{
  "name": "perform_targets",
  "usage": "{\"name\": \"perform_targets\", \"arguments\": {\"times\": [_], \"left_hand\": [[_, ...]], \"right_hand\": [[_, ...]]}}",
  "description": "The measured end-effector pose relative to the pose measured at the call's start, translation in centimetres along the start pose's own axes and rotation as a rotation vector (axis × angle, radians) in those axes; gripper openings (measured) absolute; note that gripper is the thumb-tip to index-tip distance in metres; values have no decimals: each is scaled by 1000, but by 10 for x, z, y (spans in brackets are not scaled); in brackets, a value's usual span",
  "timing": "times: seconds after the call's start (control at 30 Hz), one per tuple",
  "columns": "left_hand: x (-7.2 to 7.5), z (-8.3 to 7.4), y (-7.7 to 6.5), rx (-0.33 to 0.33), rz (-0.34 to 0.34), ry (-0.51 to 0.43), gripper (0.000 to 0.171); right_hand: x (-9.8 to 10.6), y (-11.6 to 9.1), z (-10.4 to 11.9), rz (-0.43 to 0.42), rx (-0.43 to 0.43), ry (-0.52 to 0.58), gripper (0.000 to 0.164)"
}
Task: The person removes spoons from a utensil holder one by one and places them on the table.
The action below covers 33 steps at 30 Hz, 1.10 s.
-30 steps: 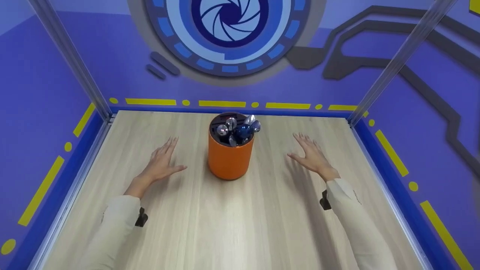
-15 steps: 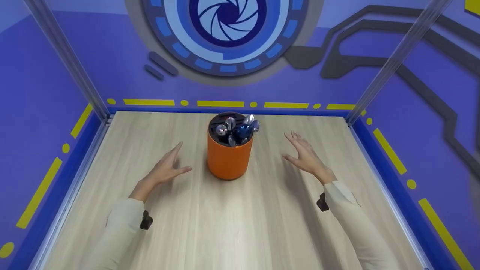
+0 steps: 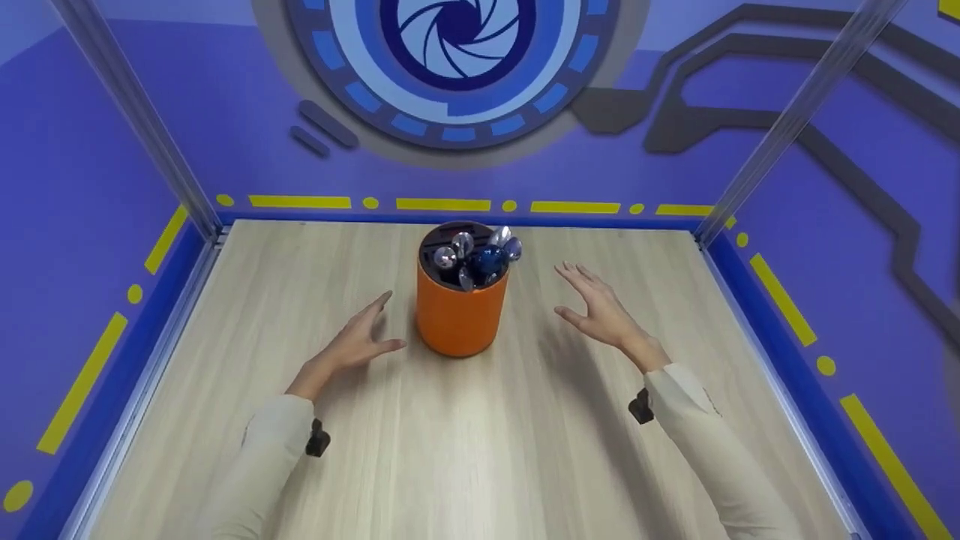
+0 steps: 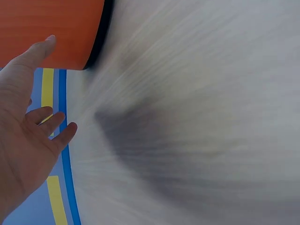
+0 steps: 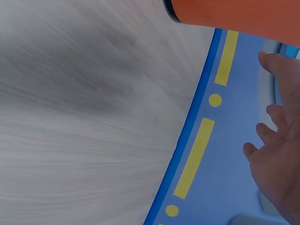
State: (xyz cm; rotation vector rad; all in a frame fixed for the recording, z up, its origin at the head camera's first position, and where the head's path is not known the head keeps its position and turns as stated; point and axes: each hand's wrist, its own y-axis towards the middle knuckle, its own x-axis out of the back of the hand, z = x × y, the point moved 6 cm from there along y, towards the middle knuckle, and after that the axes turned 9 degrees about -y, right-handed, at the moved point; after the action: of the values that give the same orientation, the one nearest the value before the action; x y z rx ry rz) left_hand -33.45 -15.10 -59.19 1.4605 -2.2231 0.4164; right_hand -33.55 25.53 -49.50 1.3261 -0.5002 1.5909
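Note:
An orange cylindrical utensil holder point(image 3: 459, 319) with a dark slotted top stands upright near the back middle of the table. Several shiny utensil ends, spoon-like and silver, stick out of it, along with a rounded dark blue one point(image 3: 491, 259). To its left my left hand point(image 3: 356, 341) hovers above the table, thumb spread from the fingers, touching nothing. On the other side my right hand point(image 3: 600, 311) is held up in the same way, a little farther from the holder. Both wrist views show part of the holder's orange wall point(image 4: 56, 28) beyond the thumb.
The pale wooden table point(image 3: 450, 465) is bounded by blue-purple panels at the back and sides, with metal posts point(image 3: 802, 124) at the back corners. A small black device point(image 3: 318, 438) sits at the left wrist, another point(image 3: 641, 406) at the right.
My left hand has moved right, nearer the holder. The right hand has shifted slightly left toward it. The holder stays in place.

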Motion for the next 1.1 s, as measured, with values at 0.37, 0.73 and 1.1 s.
{"name": "perform_targets", "arguments": {"times": [0.37, 0.73, 1.1], "left_hand": [[-18, -2, 26, 25, -22, -264, 104], [-50, 29, 45, 92, 19, -733, 101], [-58, 45, 48, 190, -55, -923, 92]], "right_hand": [[-5, 1, 18, 38, 28, 69, 62], [0, 8, 38, 14, 54, 114, 52], [18, 25, 55, -85, 76, 265, 44]]}}
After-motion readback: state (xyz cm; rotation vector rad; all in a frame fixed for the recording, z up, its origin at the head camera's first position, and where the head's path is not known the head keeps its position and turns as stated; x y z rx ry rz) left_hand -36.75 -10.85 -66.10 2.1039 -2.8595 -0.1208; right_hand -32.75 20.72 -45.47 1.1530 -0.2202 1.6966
